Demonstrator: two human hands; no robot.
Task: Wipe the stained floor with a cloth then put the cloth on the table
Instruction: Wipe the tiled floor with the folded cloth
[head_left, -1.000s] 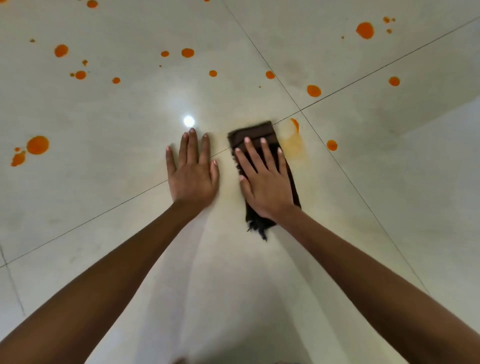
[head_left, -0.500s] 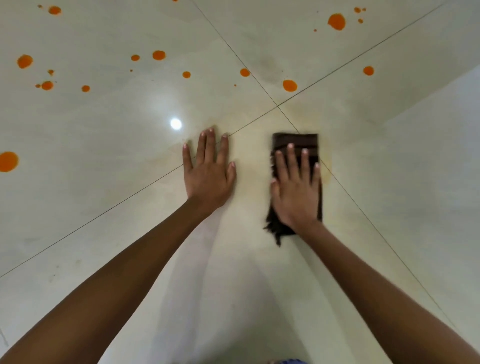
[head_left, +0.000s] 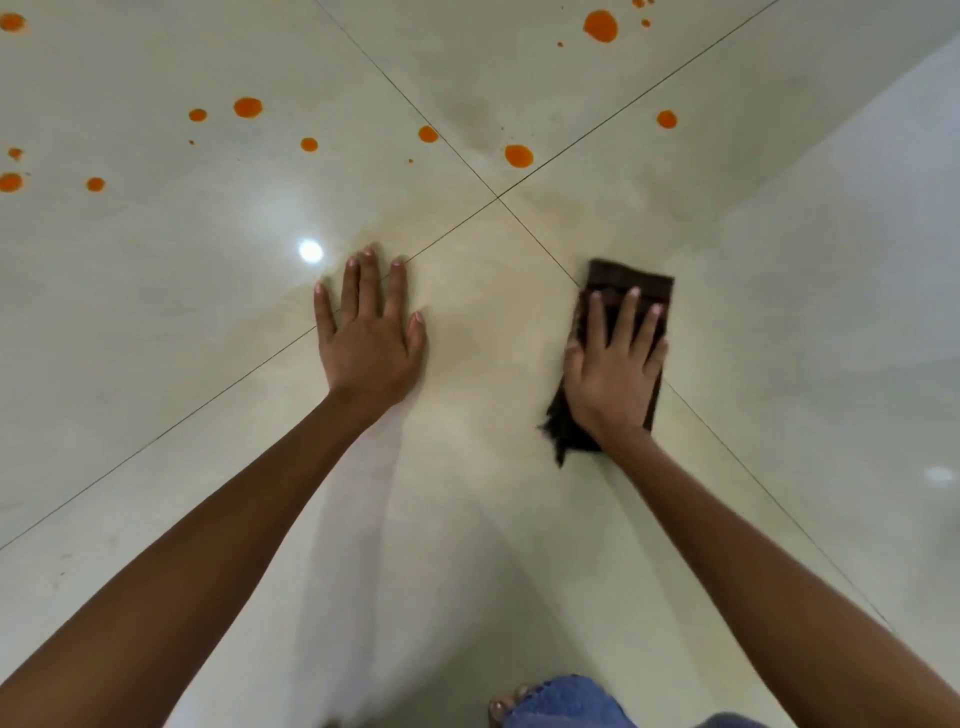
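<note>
Wiping: the dark brown cloth (head_left: 631, 283) lies folded flat on the pale tiled floor (head_left: 805, 364), right of the grout cross (head_left: 498, 197) and straddling the grout line that runs down to the right. Over the last second it has slid rightward across that line.
Right hand: the right hand (head_left: 613, 374) is open, fingers straight and spread, palm pressing the cloth down. It covers the cloth's near half, and a frayed edge shows by the wrist.
Left hand: the left hand (head_left: 371, 348) is open and flat on bare tile, left of the cloth and well apart from it. It stays planted, apparently as a brace.
Change: a second ago an orange smear and one orange spot sat just right of the cloth. Both are gone now, and a faint yellowish film is left around the cross.
Stains: many orange spots (head_left: 518, 156) remain beyond the cross, the nearest just past it, with others scattered far left and top right.
Meaning: the wiping seems to work, but the job looks early. Most spots are untouched, the film likely needs another pass, and the cloth must reach farther forward.
Table: not in view, and the cloth has not yet been put there.
Edges: a denim knee (head_left: 561, 701) and toes (head_left: 506, 701) show at the bottom, and a light glare (head_left: 310, 251) sits by the left fingertips.
</note>
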